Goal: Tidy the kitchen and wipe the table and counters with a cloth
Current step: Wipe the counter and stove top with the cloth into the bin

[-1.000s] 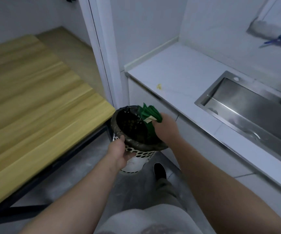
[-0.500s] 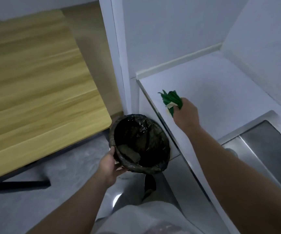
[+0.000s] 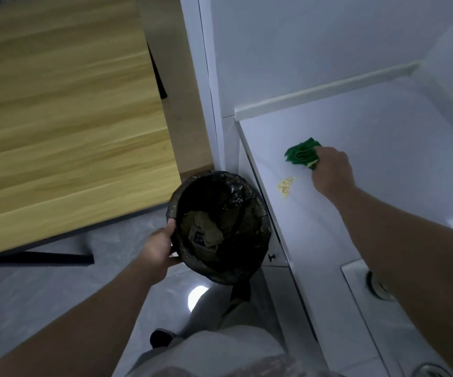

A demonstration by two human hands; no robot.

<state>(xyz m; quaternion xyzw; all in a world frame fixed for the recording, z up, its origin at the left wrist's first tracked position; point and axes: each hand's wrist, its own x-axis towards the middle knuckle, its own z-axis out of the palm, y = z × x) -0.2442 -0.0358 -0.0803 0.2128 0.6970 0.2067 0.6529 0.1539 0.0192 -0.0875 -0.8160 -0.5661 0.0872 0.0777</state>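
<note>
Right hand [image 3: 331, 172] grips the cloth [image 3: 302, 153] on the white surface [image 3: 383, 148] at frame right, left hand [image 3: 157, 248] holds the bin [image 3: 219, 227] at its edge: next, I judge, sweep the crumbs [image 3: 286, 185] down-left into it.

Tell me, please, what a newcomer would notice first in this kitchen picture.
Probably the bright green cloth, gripped by the right hand on the white counter, just beyond a small yellowish crumb patch. Next, the black-lined bin, which the left hand holds by its rim at the counter's edge.
</note>
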